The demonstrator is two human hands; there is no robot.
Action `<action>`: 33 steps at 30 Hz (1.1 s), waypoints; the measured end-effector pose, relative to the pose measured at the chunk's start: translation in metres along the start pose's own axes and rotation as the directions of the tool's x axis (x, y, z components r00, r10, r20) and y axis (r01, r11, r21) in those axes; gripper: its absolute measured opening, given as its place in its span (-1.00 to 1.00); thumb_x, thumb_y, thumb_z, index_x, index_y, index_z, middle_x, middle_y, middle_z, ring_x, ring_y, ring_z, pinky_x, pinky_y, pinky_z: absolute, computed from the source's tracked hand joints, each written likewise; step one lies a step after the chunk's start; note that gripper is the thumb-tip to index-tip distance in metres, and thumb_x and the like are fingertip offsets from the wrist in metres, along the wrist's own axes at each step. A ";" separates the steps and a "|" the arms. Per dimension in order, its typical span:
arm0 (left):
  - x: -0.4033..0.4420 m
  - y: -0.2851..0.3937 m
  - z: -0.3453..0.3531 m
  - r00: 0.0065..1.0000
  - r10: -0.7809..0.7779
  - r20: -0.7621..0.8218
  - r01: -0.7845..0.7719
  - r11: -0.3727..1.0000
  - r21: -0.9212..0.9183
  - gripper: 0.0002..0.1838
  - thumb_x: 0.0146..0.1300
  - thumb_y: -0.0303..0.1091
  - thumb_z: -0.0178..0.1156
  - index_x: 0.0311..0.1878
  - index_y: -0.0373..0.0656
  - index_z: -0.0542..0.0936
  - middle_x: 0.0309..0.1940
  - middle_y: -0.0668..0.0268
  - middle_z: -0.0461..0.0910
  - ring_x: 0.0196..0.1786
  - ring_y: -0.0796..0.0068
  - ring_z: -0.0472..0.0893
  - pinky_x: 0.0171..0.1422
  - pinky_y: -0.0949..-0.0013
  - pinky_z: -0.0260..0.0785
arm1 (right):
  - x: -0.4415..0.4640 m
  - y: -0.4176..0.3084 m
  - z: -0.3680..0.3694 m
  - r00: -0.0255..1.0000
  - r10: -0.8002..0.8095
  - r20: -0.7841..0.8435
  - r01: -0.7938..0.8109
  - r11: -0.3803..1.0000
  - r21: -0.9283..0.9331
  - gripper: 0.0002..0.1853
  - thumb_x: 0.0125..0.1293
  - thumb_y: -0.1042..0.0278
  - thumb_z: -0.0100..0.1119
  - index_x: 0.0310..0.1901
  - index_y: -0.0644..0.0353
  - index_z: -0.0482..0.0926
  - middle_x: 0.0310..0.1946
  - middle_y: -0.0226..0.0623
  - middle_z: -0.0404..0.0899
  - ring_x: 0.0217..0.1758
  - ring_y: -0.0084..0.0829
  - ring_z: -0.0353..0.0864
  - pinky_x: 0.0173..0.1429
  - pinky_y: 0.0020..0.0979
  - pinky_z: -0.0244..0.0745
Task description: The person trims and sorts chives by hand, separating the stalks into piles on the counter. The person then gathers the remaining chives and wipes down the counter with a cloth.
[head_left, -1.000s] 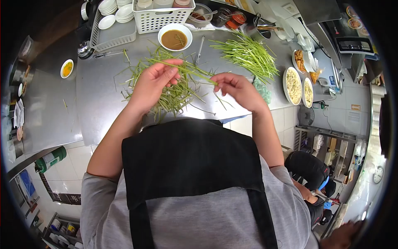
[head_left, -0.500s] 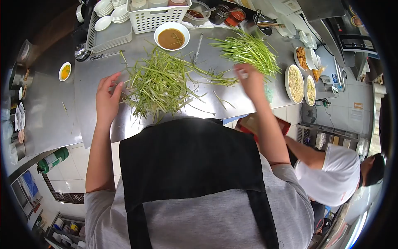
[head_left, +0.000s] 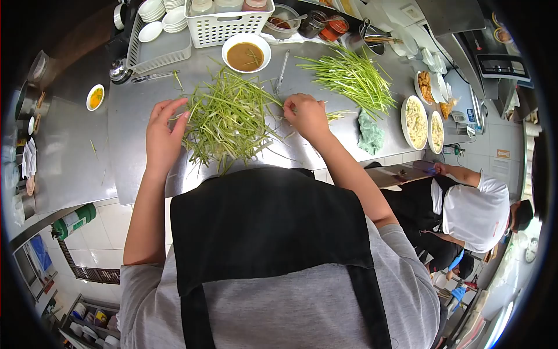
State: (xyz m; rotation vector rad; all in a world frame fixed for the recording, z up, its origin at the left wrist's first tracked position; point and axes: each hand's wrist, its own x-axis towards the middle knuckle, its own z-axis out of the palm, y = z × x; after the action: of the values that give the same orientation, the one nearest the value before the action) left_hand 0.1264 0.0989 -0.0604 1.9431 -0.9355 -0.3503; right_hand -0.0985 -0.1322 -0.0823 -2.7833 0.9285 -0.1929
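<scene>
A loose, tangled heap of thin green stalks (head_left: 229, 125) lies on the steel table in front of me. My left hand (head_left: 164, 136) is at the heap's left edge, thumb and fingers apart, holding nothing. At the right edge is my right hand (head_left: 307, 116), its fingers curled in. Whatever they pinch, if anything, is hidden. Farther right, a neater bunch of long green stalks (head_left: 356, 80) lies lined up. A few short pieces (head_left: 337, 115) lie just right of my right hand.
Behind the heap are a white bowl of brown liquid (head_left: 246, 53), a slim metal tool (head_left: 282, 71) and a white basket (head_left: 232, 30). To the right lie a green cloth (head_left: 370, 132) and oval dishes of food (head_left: 414, 123). A co-worker (head_left: 474, 212) stands at right.
My right hand has moved left to the heap, and the stray stalks between have been drawn in toward it. The green cloth now shows fully. The co-worker has moved farther from my right arm.
</scene>
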 end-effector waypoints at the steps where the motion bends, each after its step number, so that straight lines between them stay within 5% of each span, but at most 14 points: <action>1: 0.000 -0.001 0.001 1.000 -0.003 -0.001 0.003 1.000 -0.003 -0.71 0.23 -0.38 0.22 0.04 -0.01 0.62 -0.04 0.34 0.50 -0.08 0.49 0.49 -0.09 0.44 0.31 | -0.002 -0.002 -0.005 0.999 0.030 0.015 -0.032 0.992 0.125 -0.94 0.10 0.33 0.21 -0.40 0.06 0.59 -0.41 -0.39 0.59 -0.23 -0.31 0.56 -0.14 -0.15 0.29; 5: 0.002 0.001 0.005 0.999 0.036 0.010 -0.036 0.999 0.005 -0.73 0.23 -0.40 0.22 0.02 -0.07 0.61 -0.05 0.23 0.49 -0.05 0.36 0.53 -0.16 0.43 0.41 | -0.004 0.003 -0.020 0.988 0.132 0.077 -0.152 0.891 0.427 -0.94 0.10 0.40 0.23 -0.37 0.11 0.58 -0.35 -0.30 0.63 -0.29 -0.32 0.59 -0.20 -0.32 0.42; 9: 0.003 0.004 0.008 0.998 0.036 0.042 -0.035 0.999 -0.027 -0.72 0.23 -0.40 0.23 0.03 -0.07 0.61 -0.04 0.24 0.49 -0.03 0.37 0.53 -0.15 0.43 0.41 | -0.001 0.015 -0.034 0.972 0.194 0.134 -0.234 0.862 0.449 -0.93 0.16 0.48 0.22 -0.31 0.23 0.55 -0.40 -0.34 0.60 -0.31 -0.51 0.53 -0.16 -0.49 0.42; 12: 0.004 0.006 0.005 0.998 0.039 0.055 -0.037 0.999 -0.036 -0.71 0.23 -0.39 0.23 0.03 -0.07 0.61 -0.04 0.24 0.49 -0.03 0.37 0.53 -0.13 0.42 0.41 | -0.001 0.024 -0.038 0.962 0.159 0.221 -0.256 0.805 0.535 -0.88 0.19 0.52 0.21 -0.23 0.22 0.53 -0.35 -0.44 0.59 -0.24 -0.59 0.51 -0.13 -0.49 0.41; 15: 0.004 0.008 0.003 0.998 0.029 0.060 -0.027 0.999 -0.040 -0.71 0.23 -0.39 0.23 0.03 -0.06 0.61 -0.04 0.26 0.49 -0.03 0.37 0.53 -0.11 0.40 0.42 | -0.003 0.027 -0.040 0.981 0.132 0.143 -0.194 0.597 0.778 -0.82 0.18 0.56 0.20 -0.16 0.18 0.51 -0.32 -0.48 0.56 -0.26 -0.62 0.47 -0.08 -0.53 0.39; 17: 0.004 0.006 0.004 0.998 0.034 0.057 -0.032 0.999 -0.039 -0.71 0.23 -0.40 0.23 0.03 -0.06 0.61 -0.04 0.27 0.49 -0.04 0.36 0.53 -0.11 0.40 0.42 | -0.004 0.023 -0.050 0.960 0.090 0.264 -0.277 0.431 0.859 -0.75 0.20 0.61 0.17 -0.09 0.17 0.49 -0.28 -0.51 0.55 -0.21 -0.65 0.44 -0.02 -0.56 0.35; 23: 0.004 0.013 0.006 0.997 0.045 0.067 -0.043 0.999 -0.031 -0.72 0.23 -0.40 0.23 0.02 -0.07 0.62 -0.06 0.27 0.49 -0.09 0.39 0.51 -0.14 0.42 0.42 | -0.010 -0.008 -0.068 0.936 -0.063 0.347 -0.299 0.383 0.874 -0.70 0.22 0.67 0.14 -0.03 0.17 0.47 -0.25 -0.48 0.51 -0.14 -0.66 0.49 0.03 -0.57 0.41; 28: 0.005 0.015 0.008 0.995 0.084 0.056 -0.083 0.996 -0.022 -0.72 0.22 -0.39 0.23 0.02 -0.07 0.62 -0.07 0.27 0.50 -0.11 0.41 0.50 -0.19 0.45 0.40 | -0.007 0.002 -0.052 0.881 -0.105 0.461 -0.364 0.472 0.803 -0.79 0.29 0.58 0.10 -0.04 0.22 0.49 -0.32 -0.45 0.58 -0.29 -0.65 0.51 -0.08 -0.56 0.43; 30: 0.004 0.015 0.007 0.995 0.088 0.055 -0.087 0.996 -0.022 -0.72 0.22 -0.39 0.23 0.02 -0.07 0.62 -0.08 0.27 0.50 -0.13 0.42 0.50 -0.19 0.45 0.40 | -0.002 0.009 -0.036 0.930 0.195 0.311 -0.362 0.629 0.688 -0.87 0.25 0.46 0.18 -0.16 0.18 0.58 -0.45 -0.37 0.59 -0.38 -0.56 0.53 -0.05 -0.49 0.40; 31: 0.004 0.014 0.007 0.995 0.087 0.053 -0.086 0.996 -0.022 -0.72 0.22 -0.39 0.23 0.02 -0.07 0.62 -0.08 0.27 0.50 -0.13 0.42 0.50 -0.19 0.45 0.40 | 0.000 0.008 -0.034 0.931 0.193 0.311 -0.361 0.631 0.687 -0.87 0.25 0.46 0.18 -0.16 0.18 0.58 -0.45 -0.37 0.59 -0.38 -0.56 0.53 -0.05 -0.49 0.40; 33: 0.002 0.014 0.006 0.996 0.061 0.069 -0.060 0.998 -0.018 -0.71 0.21 -0.39 0.24 0.02 -0.06 0.62 -0.08 0.28 0.50 -0.14 0.43 0.49 -0.19 0.45 0.40 | 0.006 0.003 -0.033 0.982 0.173 0.073 -0.188 0.873 0.451 -0.91 0.21 0.39 0.19 -0.27 0.15 0.63 -0.42 -0.33 0.59 -0.32 -0.40 0.57 -0.06 -0.32 0.41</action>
State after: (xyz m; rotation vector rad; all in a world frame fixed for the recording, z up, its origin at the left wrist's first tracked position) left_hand 0.1178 0.0895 -0.0515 1.8937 -1.0316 -0.3917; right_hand -0.1017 -0.1426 -0.0510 -2.2491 0.9814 -0.2957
